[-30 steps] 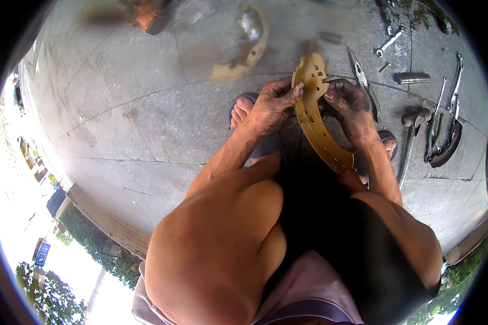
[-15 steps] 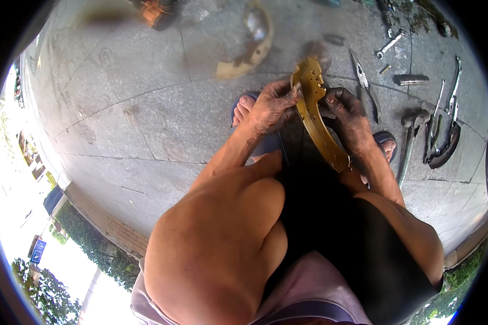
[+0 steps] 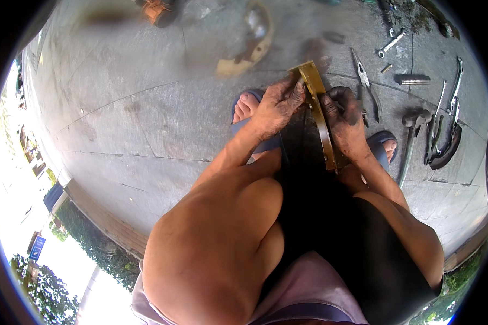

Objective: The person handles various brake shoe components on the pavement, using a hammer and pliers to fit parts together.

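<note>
A curved yellow-brown brake shoe (image 3: 321, 116) stands on edge between my knees, its top end near my fingers. My left hand (image 3: 279, 105) grips its upper end from the left. My right hand (image 3: 344, 116), dark with grease, holds its right side with fingers curled around it. Both feet in blue sandals (image 3: 255, 127) rest on the grey concrete on either side.
A second brake shoe (image 3: 252, 46) lies further out on the concrete. To the right lie pliers (image 3: 366, 81), a hammer (image 3: 412, 141), a metal cylinder (image 3: 412, 79), a bolt (image 3: 390, 43) and several curved metal parts (image 3: 444, 135). An orange object (image 3: 157, 10) sits at the top edge.
The brake shoe has been turned from showing its broad face to standing edge-on. Both hands stayed on it and shifted slightly with the turn.
</note>
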